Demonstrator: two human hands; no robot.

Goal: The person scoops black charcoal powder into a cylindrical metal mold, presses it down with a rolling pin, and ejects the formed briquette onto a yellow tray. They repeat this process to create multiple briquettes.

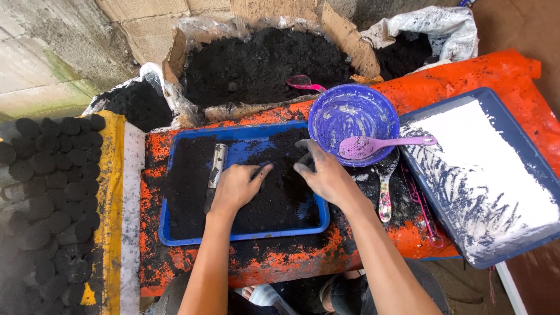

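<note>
- Two bare hands work a bed of black powder [274, 192] that lies in a shallow blue tray [245, 236] on the orange-covered bench [466, 76].
- Left hand [236, 188] lies palm down on the powder, fingers stretched flat and close together, gripping nothing.
- Right hand [324, 175] sits just beside it, fingers curled loosely with the tips dug into the powder; whether it has a pinch gathered I cannot tell.
- To do this well, I judge the hands should draw the powder inward from the rim, press evenly, and keep it from spilling over the low edge.
- Metal tube [217, 169] rests in the tray at the left hand's far side.
- Purple bowl [353, 119] stands touching the tray's far right corner, a lilac spoon [379, 144] laid across it.
- Second tray [484, 175] to the right holds white powder.
- Torn cardboard box [344, 41], lined with clear plastic, holds more black material behind; a white sack [434, 26] stands beside it. No label is legible on either.
- Black round lumps [49, 175] lie in rows at the far left.
</note>
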